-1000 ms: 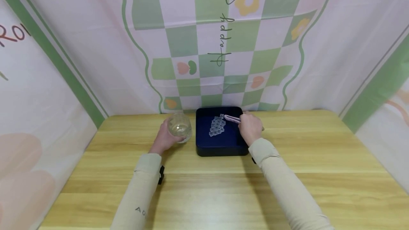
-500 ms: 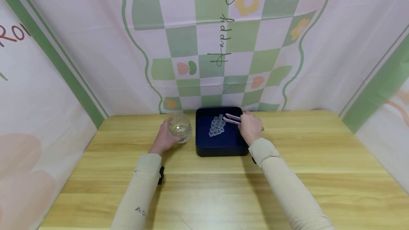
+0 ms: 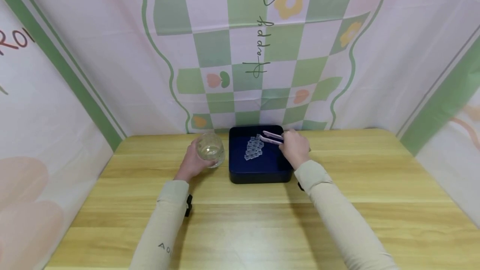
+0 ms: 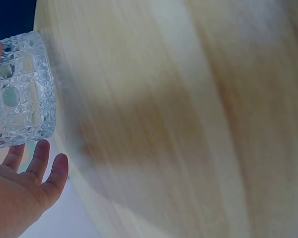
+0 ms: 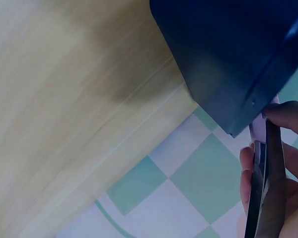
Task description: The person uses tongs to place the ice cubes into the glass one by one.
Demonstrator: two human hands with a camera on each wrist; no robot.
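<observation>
A clear drinking glass (image 3: 211,147) stands left of a dark blue tray (image 3: 258,177). My left hand (image 3: 192,162) grips it from the left side; in the left wrist view the cut-patterned glass (image 4: 22,89) lies between thumb and fingers. Inside the tray is a cluster of small clear cubes (image 3: 254,148). My right hand (image 3: 296,148), at the tray's right rim, holds light pink tongs (image 3: 271,140). Their arms are spread, and the tips are at the far end of the cluster. In the right wrist view, the tray wall hides the tong tips.
The wooden table (image 3: 240,224) reaches back to a patterned cloth (image 3: 213,49) hanging right behind the tray. More cloth hangs at the left and right sides. The tray's raised walls surround the cubes.
The tongs were nearly closed at the far cubes; their arms have spread apart and the tips have shifted slightly left and away. The left hand and glass have stayed put.
</observation>
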